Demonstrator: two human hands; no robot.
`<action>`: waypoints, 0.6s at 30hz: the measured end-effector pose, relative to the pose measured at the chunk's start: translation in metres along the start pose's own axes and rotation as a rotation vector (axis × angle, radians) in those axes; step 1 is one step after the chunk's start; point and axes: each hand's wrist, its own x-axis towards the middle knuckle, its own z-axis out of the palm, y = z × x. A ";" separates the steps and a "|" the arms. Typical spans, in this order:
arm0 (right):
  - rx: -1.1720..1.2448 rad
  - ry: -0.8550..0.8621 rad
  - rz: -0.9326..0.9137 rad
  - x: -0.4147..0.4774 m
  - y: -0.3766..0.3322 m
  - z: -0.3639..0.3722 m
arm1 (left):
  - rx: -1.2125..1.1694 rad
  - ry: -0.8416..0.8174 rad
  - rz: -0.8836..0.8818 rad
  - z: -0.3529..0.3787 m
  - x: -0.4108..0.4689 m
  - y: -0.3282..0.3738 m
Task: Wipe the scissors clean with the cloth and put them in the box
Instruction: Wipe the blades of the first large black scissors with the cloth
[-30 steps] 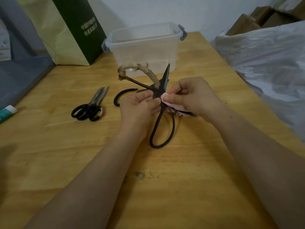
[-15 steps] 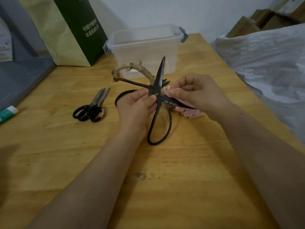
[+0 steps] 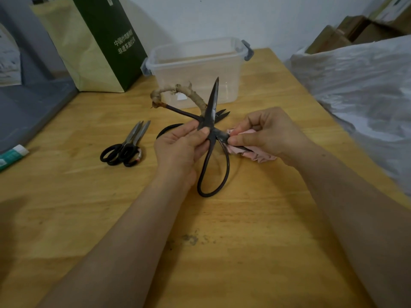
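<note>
**benchlurker:** what's on your feed right now?

**me:** Watching through the head cam. Biggest thing is the wooden table (image 3: 244,252), and both forearms reach out over it. A crinkly plastic sheet (image 3: 355,90) lies along its right side. A green and tan paper bag (image 3: 100,41) stands at the back left. Just right of the bag is the clear box (image 3: 195,63), lid off, with grey latches at both ends.

**benchlurker:** and the hands? holding anything?

**me:** Both are. The left hand (image 3: 178,150) pinches the scissors (image 3: 213,103) right at the pivot, thumb on top. They're the big black iron sort, held above the table in front of the box, not in it. The blades are spread wide. One points up towards the box and the other runs off to the right. One handle loop hangs down towards me. The right hand (image 3: 266,132) has its fingers curled round the pink cloth (image 3: 260,155), pinching it onto that right-hand blade. The rest of the cloth bunches out under the palm.

**benchlurker:** anything else lying around?

**me:** A wrapped pair (image 3: 178,90), with pale binding on its handle, is just behind the held ones. There's a dark curve left of my left hand, and I can't tell which pair it belongs to. A small pair (image 3: 126,147) with black handles lies closed, further left. A tube (image 3: 13,154) pokes in at the left edge.
</note>
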 end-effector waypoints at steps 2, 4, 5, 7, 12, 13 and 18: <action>0.033 0.002 -0.024 0.000 0.000 0.004 | 0.017 -0.037 -0.006 0.002 -0.001 -0.001; 0.023 0.003 -0.052 0.001 0.000 0.007 | 0.028 -0.074 -0.009 0.004 -0.002 -0.003; 0.008 0.003 -0.059 0.003 0.000 0.007 | 0.020 -0.072 -0.008 0.004 -0.002 -0.003; -0.026 -0.002 -0.051 0.004 -0.001 0.005 | -0.007 -0.052 -0.010 0.003 -0.001 -0.001; 0.016 -0.062 -0.050 0.003 -0.003 -0.003 | -0.051 -0.027 -0.019 0.001 0.003 0.002; 0.017 -0.066 -0.046 0.003 -0.003 -0.005 | -0.063 -0.027 -0.019 0.001 0.003 0.003; 0.111 -0.114 0.043 -0.001 -0.005 -0.010 | -0.118 0.009 -0.016 -0.002 0.007 0.006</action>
